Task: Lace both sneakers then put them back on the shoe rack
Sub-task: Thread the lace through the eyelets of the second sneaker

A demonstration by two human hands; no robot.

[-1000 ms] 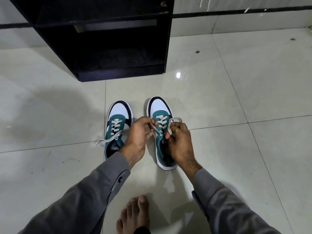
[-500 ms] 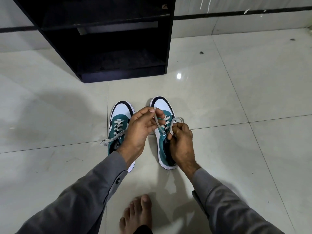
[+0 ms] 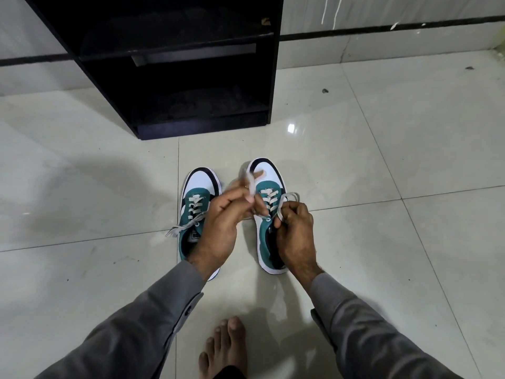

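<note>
Frame center: my left hand pinches one lace end, right hand closed on the other, over the right sneaker. Left sneaker beside it. Risk: uneven tugging could slip a lace from its eyelet.

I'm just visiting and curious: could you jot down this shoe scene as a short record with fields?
left hand: pulling a lace end upward, blurred
right hand: pinching a lace loop
right sneaker: on floor, being laced
left sneaker: on floor, lace ends loose
shoe rack: black, behind sneakers, visible shelves hold no shoes
</note>
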